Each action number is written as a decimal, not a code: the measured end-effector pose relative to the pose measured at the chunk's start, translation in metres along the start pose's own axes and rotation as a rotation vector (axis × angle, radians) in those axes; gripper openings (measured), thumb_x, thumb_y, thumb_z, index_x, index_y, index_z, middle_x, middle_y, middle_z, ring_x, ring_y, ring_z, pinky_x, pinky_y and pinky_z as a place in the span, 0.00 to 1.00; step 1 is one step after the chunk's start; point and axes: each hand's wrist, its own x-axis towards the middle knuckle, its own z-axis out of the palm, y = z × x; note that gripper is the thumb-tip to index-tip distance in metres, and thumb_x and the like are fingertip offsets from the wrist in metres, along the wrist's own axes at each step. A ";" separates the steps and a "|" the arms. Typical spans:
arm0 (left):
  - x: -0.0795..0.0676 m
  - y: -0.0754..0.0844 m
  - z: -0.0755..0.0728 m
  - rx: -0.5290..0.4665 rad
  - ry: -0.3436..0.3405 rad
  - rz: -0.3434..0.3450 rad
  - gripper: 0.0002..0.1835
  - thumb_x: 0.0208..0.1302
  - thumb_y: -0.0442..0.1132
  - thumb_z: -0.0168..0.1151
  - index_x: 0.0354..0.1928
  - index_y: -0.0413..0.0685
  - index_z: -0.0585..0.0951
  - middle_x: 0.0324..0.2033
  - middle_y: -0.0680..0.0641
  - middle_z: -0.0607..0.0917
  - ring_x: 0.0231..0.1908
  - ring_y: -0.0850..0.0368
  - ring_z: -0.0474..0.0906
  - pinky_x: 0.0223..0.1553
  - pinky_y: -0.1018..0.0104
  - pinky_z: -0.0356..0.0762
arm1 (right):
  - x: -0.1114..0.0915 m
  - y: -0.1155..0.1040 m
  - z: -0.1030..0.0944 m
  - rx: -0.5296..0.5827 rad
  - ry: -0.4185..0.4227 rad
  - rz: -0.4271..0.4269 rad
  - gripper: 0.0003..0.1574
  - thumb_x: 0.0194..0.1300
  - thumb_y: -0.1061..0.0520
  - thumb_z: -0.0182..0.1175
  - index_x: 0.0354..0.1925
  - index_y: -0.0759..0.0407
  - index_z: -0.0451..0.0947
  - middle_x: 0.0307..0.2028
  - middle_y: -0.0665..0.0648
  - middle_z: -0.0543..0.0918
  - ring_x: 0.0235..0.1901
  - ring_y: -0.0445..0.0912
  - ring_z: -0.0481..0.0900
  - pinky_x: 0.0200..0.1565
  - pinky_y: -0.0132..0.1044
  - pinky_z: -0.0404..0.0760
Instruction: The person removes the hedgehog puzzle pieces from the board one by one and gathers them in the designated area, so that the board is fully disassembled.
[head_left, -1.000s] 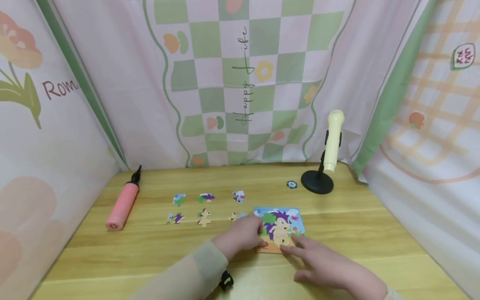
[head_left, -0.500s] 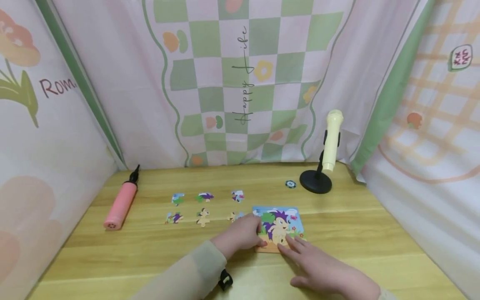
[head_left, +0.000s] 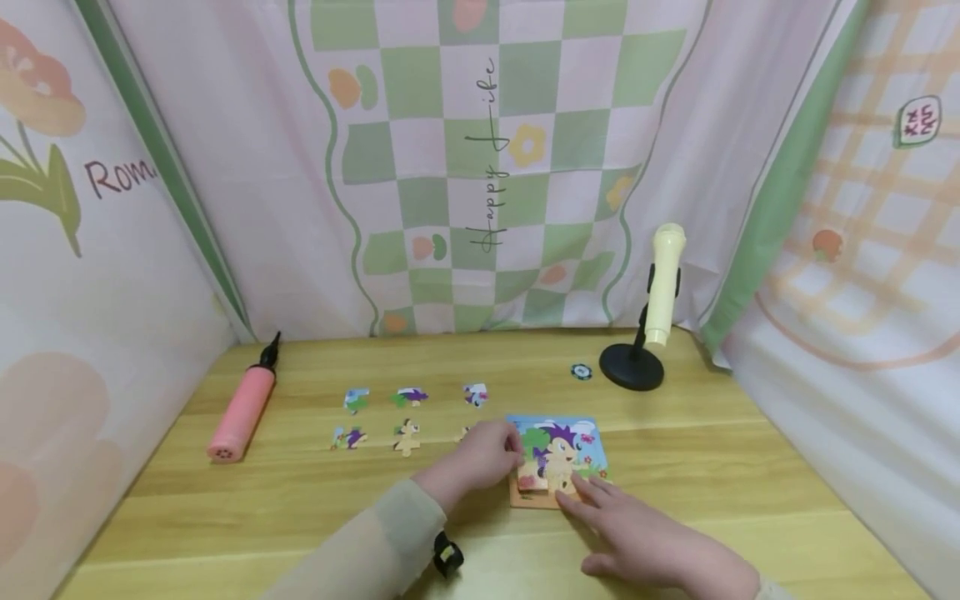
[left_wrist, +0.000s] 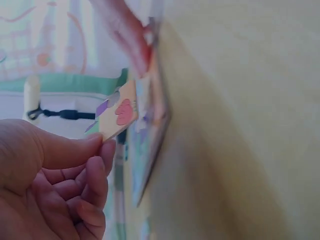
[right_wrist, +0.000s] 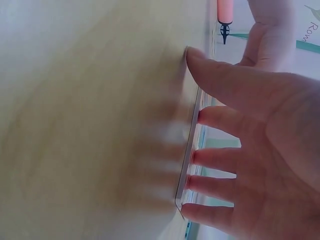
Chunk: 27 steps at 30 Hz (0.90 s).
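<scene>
From the head camera, a thin rectangular jigsaw puzzle with a cartoon purple-spined hedgehog lies flat on the light wood-grain desk. At its nine o'clock, the left hand pinches a flat peach puzzle piece with a red patch, tilted over the puzzle's eight o'clock part. From five o'clock the right hand rests its fingertips on the puzzle, grasping nothing. Between nine and ten o'clock lie loose multicoloured jigsaw pieces in two rows, one partly hidden behind the left hand. Farther off, just past nine, is a pink cylindrical pump with a black nozzle; toward one o'clock stands a cream microphone on a round black stand.

In the left wrist view, thumb and forefinger hold the piece; the puzzle appears edge-on at its three o'clock. Whether they touch is unclear.

In the right wrist view, four spread fingers meet the puzzle; the thumb stays clear of it, at twelve o'clock.
</scene>
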 end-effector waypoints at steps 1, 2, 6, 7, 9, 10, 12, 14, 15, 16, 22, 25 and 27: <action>0.001 -0.001 -0.004 -0.017 0.011 0.004 0.07 0.63 0.31 0.64 0.29 0.51 0.78 0.27 0.54 0.78 0.29 0.59 0.74 0.30 0.66 0.76 | 0.000 0.001 0.000 0.004 -0.003 0.003 0.49 0.59 0.36 0.66 0.73 0.49 0.63 0.72 0.66 0.59 0.69 0.67 0.57 0.62 0.64 0.62; 0.001 -0.002 -0.009 -0.036 0.023 0.007 0.07 0.63 0.31 0.64 0.30 0.50 0.79 0.28 0.54 0.78 0.30 0.59 0.74 0.31 0.66 0.76 | 0.000 0.001 -0.001 0.008 -0.007 0.006 0.49 0.59 0.36 0.66 0.73 0.48 0.63 0.72 0.66 0.59 0.69 0.67 0.57 0.62 0.64 0.62; -0.003 -0.006 -0.038 -0.055 0.058 0.009 0.06 0.63 0.31 0.63 0.31 0.50 0.79 0.29 0.52 0.79 0.32 0.57 0.75 0.34 0.64 0.77 | 0.001 0.002 -0.001 0.011 -0.018 0.006 0.49 0.59 0.36 0.65 0.73 0.47 0.62 0.72 0.66 0.59 0.69 0.66 0.57 0.61 0.64 0.63; -0.005 -0.007 -0.047 -0.060 0.068 0.011 0.06 0.63 0.31 0.63 0.31 0.48 0.79 0.30 0.51 0.79 0.32 0.56 0.76 0.34 0.64 0.77 | 0.001 0.002 -0.001 0.012 -0.021 0.005 0.49 0.59 0.36 0.65 0.73 0.47 0.62 0.72 0.66 0.59 0.69 0.66 0.57 0.61 0.64 0.63; -0.012 -0.011 -0.063 -0.080 0.082 0.001 0.03 0.64 0.31 0.63 0.33 0.45 0.79 0.30 0.50 0.80 0.34 0.53 0.77 0.34 0.63 0.78 | 0.001 0.002 -0.001 0.008 -0.021 0.002 0.49 0.59 0.36 0.66 0.73 0.48 0.62 0.72 0.66 0.59 0.69 0.66 0.58 0.61 0.64 0.64; -0.017 -0.014 -0.071 -0.092 0.090 -0.008 0.03 0.64 0.31 0.63 0.33 0.44 0.79 0.30 0.50 0.80 0.34 0.52 0.78 0.34 0.63 0.78 | 0.001 0.002 -0.001 0.007 -0.019 0.000 0.49 0.59 0.36 0.66 0.73 0.48 0.62 0.72 0.66 0.59 0.69 0.66 0.58 0.61 0.64 0.64; -0.027 -0.018 -0.087 -0.111 0.113 -0.022 0.02 0.64 0.30 0.63 0.34 0.42 0.79 0.30 0.49 0.80 0.34 0.50 0.78 0.34 0.62 0.79 | 0.001 0.002 -0.001 0.005 -0.016 -0.001 0.49 0.59 0.37 0.66 0.73 0.49 0.63 0.72 0.67 0.59 0.68 0.66 0.58 0.61 0.64 0.64; -0.038 -0.024 -0.101 -0.113 0.140 -0.044 0.02 0.64 0.30 0.63 0.34 0.41 0.79 0.30 0.48 0.80 0.34 0.48 0.78 0.34 0.61 0.79 | 0.000 0.002 0.000 0.004 -0.013 -0.001 0.49 0.59 0.37 0.66 0.73 0.49 0.63 0.72 0.67 0.59 0.68 0.67 0.58 0.61 0.64 0.64; -0.044 -0.027 -0.109 -0.108 0.153 -0.049 0.03 0.64 0.29 0.63 0.33 0.42 0.79 0.29 0.48 0.80 0.34 0.48 0.78 0.34 0.61 0.79 | 0.000 0.002 0.000 0.004 -0.012 -0.001 0.49 0.59 0.37 0.66 0.73 0.49 0.63 0.72 0.67 0.59 0.68 0.67 0.58 0.61 0.64 0.63; -0.048 -0.032 -0.116 -0.092 0.169 -0.053 0.03 0.64 0.29 0.62 0.33 0.41 0.79 0.29 0.48 0.80 0.33 0.50 0.78 0.33 0.62 0.78 | 0.000 0.002 0.000 0.005 -0.011 0.000 0.49 0.59 0.37 0.66 0.73 0.49 0.63 0.72 0.67 0.59 0.68 0.67 0.58 0.61 0.64 0.63; -0.080 -0.065 -0.150 -0.042 0.192 -0.135 0.03 0.63 0.28 0.62 0.32 0.40 0.79 0.27 0.47 0.79 0.29 0.49 0.76 0.29 0.59 0.77 | -0.001 0.004 0.001 0.019 -0.017 0.004 0.49 0.59 0.36 0.66 0.73 0.48 0.62 0.72 0.66 0.59 0.68 0.67 0.58 0.61 0.65 0.63; -0.099 -0.085 -0.159 -0.017 0.154 -0.177 0.02 0.62 0.27 0.62 0.32 0.39 0.79 0.27 0.47 0.79 0.30 0.49 0.76 0.31 0.58 0.77 | 0.000 0.004 0.001 0.017 -0.014 0.004 0.50 0.59 0.36 0.65 0.74 0.47 0.62 0.72 0.66 0.59 0.68 0.67 0.58 0.61 0.65 0.63; -0.111 -0.097 -0.160 -0.001 0.127 -0.198 0.03 0.61 0.26 0.62 0.31 0.40 0.80 0.27 0.48 0.79 0.30 0.51 0.75 0.31 0.59 0.76 | 0.000 0.004 0.001 0.012 -0.013 0.005 0.50 0.59 0.36 0.65 0.74 0.47 0.62 0.72 0.65 0.59 0.68 0.67 0.58 0.61 0.65 0.62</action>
